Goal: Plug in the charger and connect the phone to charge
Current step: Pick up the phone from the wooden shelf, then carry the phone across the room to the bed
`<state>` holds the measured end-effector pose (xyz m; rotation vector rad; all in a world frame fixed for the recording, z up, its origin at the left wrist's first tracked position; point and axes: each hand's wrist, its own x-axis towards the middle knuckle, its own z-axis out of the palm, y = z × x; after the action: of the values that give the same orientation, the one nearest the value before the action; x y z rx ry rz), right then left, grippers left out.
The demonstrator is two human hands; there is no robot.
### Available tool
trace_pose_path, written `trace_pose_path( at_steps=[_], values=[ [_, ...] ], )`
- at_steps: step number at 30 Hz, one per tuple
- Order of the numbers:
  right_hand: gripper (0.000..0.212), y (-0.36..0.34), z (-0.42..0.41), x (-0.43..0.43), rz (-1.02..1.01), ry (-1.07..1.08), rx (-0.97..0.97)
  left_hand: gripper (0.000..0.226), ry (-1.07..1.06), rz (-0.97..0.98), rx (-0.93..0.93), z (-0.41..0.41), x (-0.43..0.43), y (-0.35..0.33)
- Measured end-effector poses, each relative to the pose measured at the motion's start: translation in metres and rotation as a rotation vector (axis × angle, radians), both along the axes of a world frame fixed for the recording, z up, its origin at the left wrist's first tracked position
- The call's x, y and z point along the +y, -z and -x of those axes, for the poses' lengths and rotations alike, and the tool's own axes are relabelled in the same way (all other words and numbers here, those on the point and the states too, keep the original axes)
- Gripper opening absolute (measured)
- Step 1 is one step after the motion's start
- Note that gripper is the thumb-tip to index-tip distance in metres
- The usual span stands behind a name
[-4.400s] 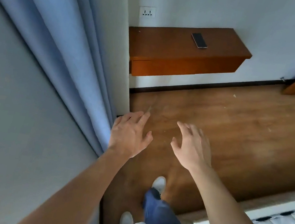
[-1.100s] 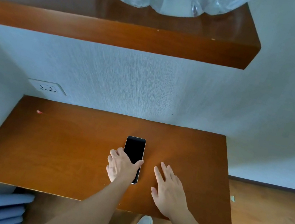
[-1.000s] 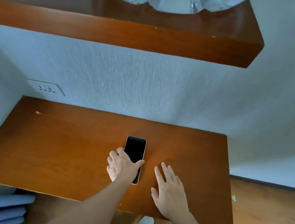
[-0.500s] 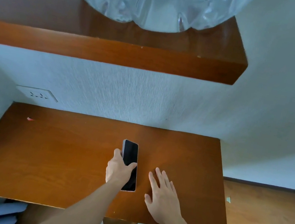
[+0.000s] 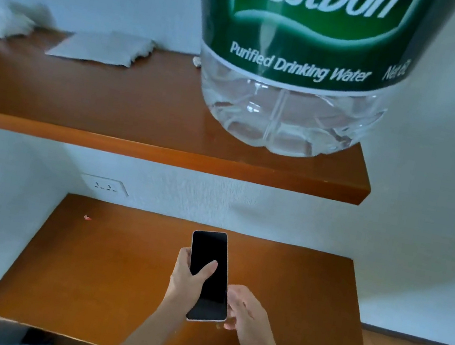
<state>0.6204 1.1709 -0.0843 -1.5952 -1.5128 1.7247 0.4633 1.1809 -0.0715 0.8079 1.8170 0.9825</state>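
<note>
A black phone [image 5: 209, 278] with a dark screen is lifted off the lower wooden shelf [image 5: 98, 277], screen up. My left hand [image 5: 186, 279] grips its left side, thumb lying across the glass. My right hand [image 5: 246, 309] is beside the phone's lower right edge, fingers curled toward it; I cannot tell whether it touches the phone. A white wall socket [image 5: 104, 185] sits on the wall at the shelf's back left, with nothing plugged in. No charger or cable is in view.
An upper wooden shelf [image 5: 143, 127] juts out above, carrying a large clear water bottle [image 5: 300, 63] with a green label, a folded white tissue [image 5: 105, 49] and more white paper at far left. A small red scrap [image 5: 87, 218] lies on the lower shelf. Wood floor at right.
My left hand has picked the phone up from the lower shelf. My right hand left the shelf surface and came in next to the phone. The view tilted up, showing the bottle.
</note>
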Motion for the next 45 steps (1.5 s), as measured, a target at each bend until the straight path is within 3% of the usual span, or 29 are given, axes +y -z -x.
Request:
trace_pose_path(
  at_steps=[8, 28, 34, 45],
  values=[
    [0.025, -0.018, 0.027, -0.008, -0.035, 0.064, 0.138, 0.030, 0.011, -0.094, 0.022, 0.008, -0.011, -0.028],
    [0.009, -0.036, 0.037, -0.041, -0.087, 0.256, 0.030, 0.024, 0.104, -0.062, -0.167, 0.012, -0.020, -0.024],
    [0.011, -0.044, 0.059, -0.062, -0.116, 0.471, 0.032, 0.018, 0.283, -0.083, -0.222, 0.024, -0.018, -0.033],
    [0.021, -0.037, 0.060, -0.152, -0.113, 0.959, -0.093, 0.045, 0.769, 0.072, -0.230, -0.012, -0.056, -0.014]
  ],
)
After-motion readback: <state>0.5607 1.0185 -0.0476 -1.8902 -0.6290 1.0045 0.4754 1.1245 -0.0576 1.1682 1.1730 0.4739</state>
